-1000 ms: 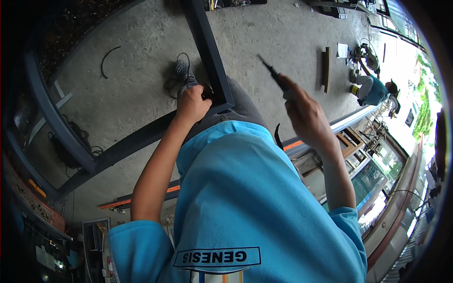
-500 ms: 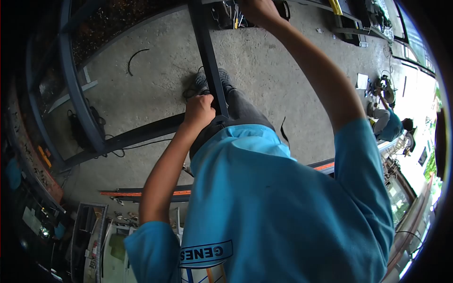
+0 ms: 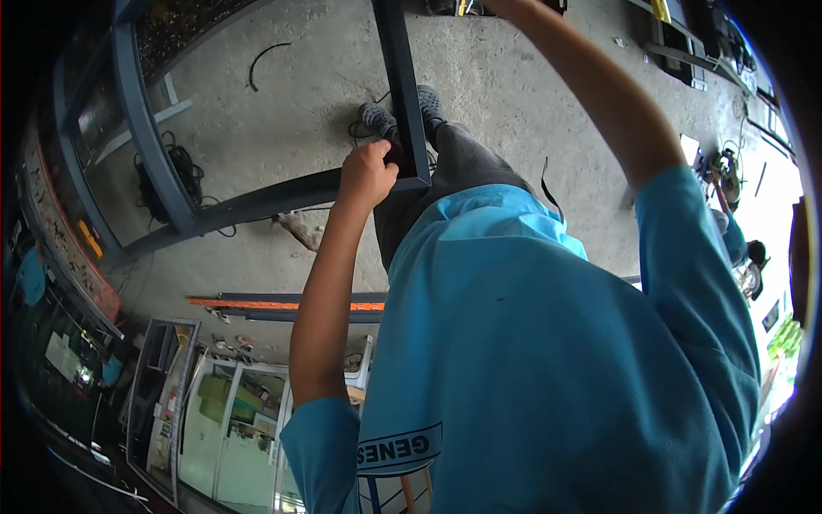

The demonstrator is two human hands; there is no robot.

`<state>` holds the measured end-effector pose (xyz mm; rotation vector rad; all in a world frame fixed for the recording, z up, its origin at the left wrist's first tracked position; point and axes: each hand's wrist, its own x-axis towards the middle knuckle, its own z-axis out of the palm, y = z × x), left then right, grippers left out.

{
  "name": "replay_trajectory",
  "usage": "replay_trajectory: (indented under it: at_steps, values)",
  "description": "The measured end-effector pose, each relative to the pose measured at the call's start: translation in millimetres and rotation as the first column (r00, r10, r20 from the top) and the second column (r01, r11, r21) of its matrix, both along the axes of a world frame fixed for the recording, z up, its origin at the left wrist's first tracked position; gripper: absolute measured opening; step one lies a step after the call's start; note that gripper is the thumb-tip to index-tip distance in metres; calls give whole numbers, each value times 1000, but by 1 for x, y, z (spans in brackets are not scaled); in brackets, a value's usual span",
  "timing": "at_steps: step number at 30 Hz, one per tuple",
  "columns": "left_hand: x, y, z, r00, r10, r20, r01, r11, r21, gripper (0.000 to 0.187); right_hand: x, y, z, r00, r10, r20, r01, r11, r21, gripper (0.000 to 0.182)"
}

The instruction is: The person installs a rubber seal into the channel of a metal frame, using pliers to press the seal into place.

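My left hand (image 3: pixel 366 176) is closed around the near corner of a dark metal frame (image 3: pixel 409 94), where its upright bar meets the crossbar (image 3: pixel 257 204). The frame stands on the concrete floor just in front of my grey shoes (image 3: pixel 377 116). My right arm (image 3: pixel 599 94) reaches up and forward along the frame. Its hand passes out of the picture at the top edge, so whatever it holds is hidden.
A second dark frame with cables (image 3: pixel 175 171) stands to the left. An orange and dark bar (image 3: pixel 282 304) lies on the floor, with glazed window frames (image 3: pixel 223 420) below it. Another person in a blue shirt (image 3: pixel 736 244) crouches at the far right near tools.
One second ago my right hand was raised beside me with a thin dark tool. It has since swung up and forward out of view. My left hand stayed on the frame corner.
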<state>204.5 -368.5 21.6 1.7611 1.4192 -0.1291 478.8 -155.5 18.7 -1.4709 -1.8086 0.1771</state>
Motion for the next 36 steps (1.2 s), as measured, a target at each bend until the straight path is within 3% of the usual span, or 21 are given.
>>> replay_trajectory:
  at_steps: [2, 3, 4, 6, 8, 9, 10, 12, 15, 18, 19, 20, 21, 24, 26, 27, 28, 30, 32, 34, 36]
  values:
    - [0, -1, -5, 1000, 7, -22, -6, 998, 59, 29, -12, -51, 6, 954, 81, -288, -124, 983, -135, 57]
    - [2, 0, -7, 1000, 11, -27, -9, 998, 61, 29, -21, -81, -6, 844, -6, -537, -181, 938, -296, 56]
    - [4, 0, -9, 999, 32, -29, -30, 997, 67, 22, -27, -101, -16, 974, 83, -212, -94, 995, -43, 48]
    - [8, 0, -8, 997, 58, -42, -54, 996, 77, 15, -44, -155, -19, 873, -82, -481, -163, 881, -445, 50]
    - [13, 3, -3, 989, 145, -2, -145, 989, -9, 18, -55, -195, -28, 790, -171, -589, -259, 777, -573, 50]
    - [13, 2, -7, 984, 177, -22, -178, 984, -24, 18, -61, -209, -33, 741, -260, -619, -323, 670, -668, 51]
    - [14, 1, -7, 980, 199, -24, -199, 980, -7, 16, -69, -223, -46, 771, -253, -585, -303, 663, -685, 50]
    - [17, 1, -5, 977, 207, -48, -206, 978, 28, 16, -77, -228, -28, 543, -538, -645, -503, 406, -763, 50]
    - [21, 6, -2, 982, 134, -137, -138, 990, -22, 18, -81, -227, -30, 415, -550, -725, -579, 454, -677, 50]
    - [20, 6, -3, 992, 65, -109, -63, 998, 27, 22, -80, -221, -25, 425, -532, -732, -608, 431, -667, 53]
    - [20, 8, -2, 991, 82, -108, -86, 996, -30, 23, -82, -221, -29, 457, -492, -741, -602, 442, -665, 57]
    - [23, 9, 5, 989, 103, -104, -112, 990, -87, 24, -79, -223, -35, 568, -412, -712, -578, 416, -702, 61]
    - [22, 8, 2, 989, 91, -118, -101, 992, -73, 22, -81, -221, -36, 575, -431, -696, -580, 385, -718, 63]
    - [6, 4, -27, 999, 34, -26, -36, 997, -70, 24, -88, -217, -24, 417, -494, -763, -669, 401, -626, 50]
    - [4, 11, -30, 995, 26, -95, -38, 991, -125, 24, -90, -215, -11, 470, -497, -730, -611, 413, -675, 42]
    - [2, 9, -41, 998, 69, -9, -69, 986, -154, 26, -88, -219, -26, 478, -487, -730, -635, 383, -671, 38]
    - [7, 4, -40, 997, 72, 0, -72, 995, -66, 28, -83, -218, -23, 571, -453, -685, -599, 341, -724, 40]
    - [16, -1, -33, 996, 86, -34, -85, 995, 45, 29, -81, -218, -29, 522, -450, -725, -620, 384, -685, 39]
    - [17, 11, -8, 998, 2, -69, -7, 998, -68, 26, -79, -218, -26, 484, -505, -714, -640, 352, -683, 37]
    - [15, 15, -17, 997, -73, -37, 69, 992, -102, 22, -85, -216, -14, 470, -521, -713, -629, 369, -684, 37]
    - [12, 12, -32, 995, -95, 8, 95, 995, -41, 21, -86, -218, -15, 510, -536, -673, -594, 347, -726, 32]
